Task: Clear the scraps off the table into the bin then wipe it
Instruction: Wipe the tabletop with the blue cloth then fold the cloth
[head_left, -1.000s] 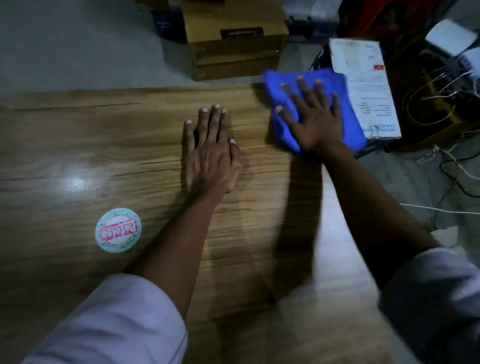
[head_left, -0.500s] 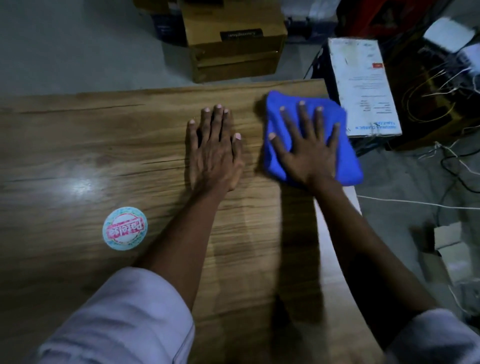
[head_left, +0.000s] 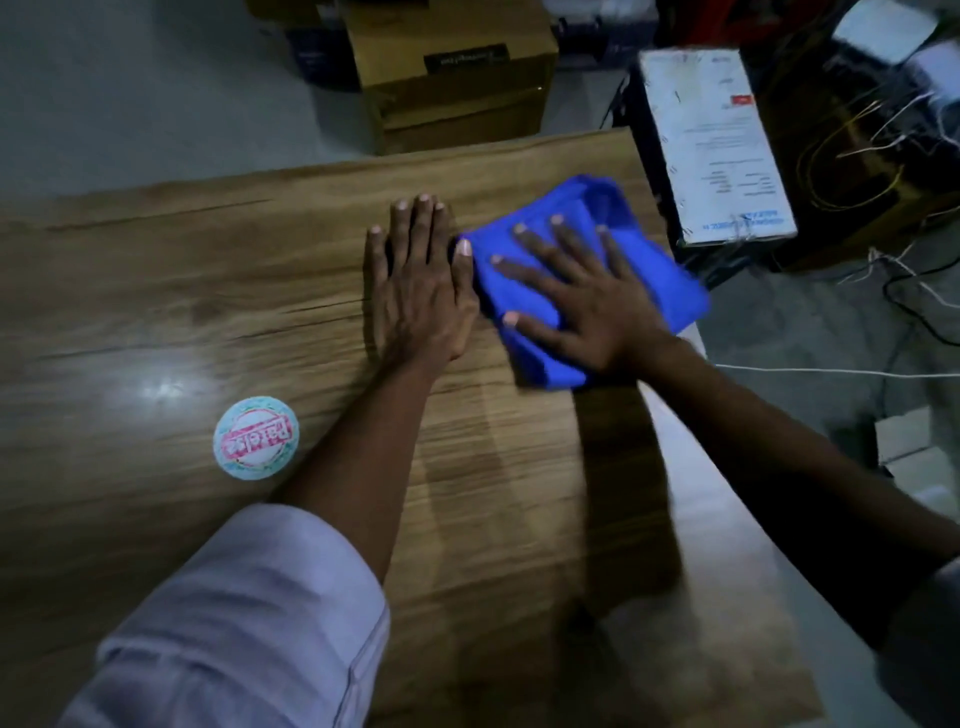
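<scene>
A blue cloth (head_left: 670, 291) lies bunched on the wooden table (head_left: 156, 291) near its right edge. My right hand (head_left: 576, 296) presses flat on the cloth with its fingers spread. Just left of it my left hand (head_left: 418, 286) rests palm down on the bare wood, fingers straight and together, its thumb touching the cloth's edge. A round sticker (head_left: 255, 437) with pink print sits on the table nearer to me, at the left. No bin or scraps show.
Past the far table edge a cardboard box (head_left: 452, 73) stands on the floor. A white printed box (head_left: 714, 145) sits to the right of the table. Loose wires (head_left: 883, 130) and cables lie on the floor at the right.
My right hand has dragged the blue cloth from the far right corner toward me and leftward, up against my left hand. My left hand has stayed in place.
</scene>
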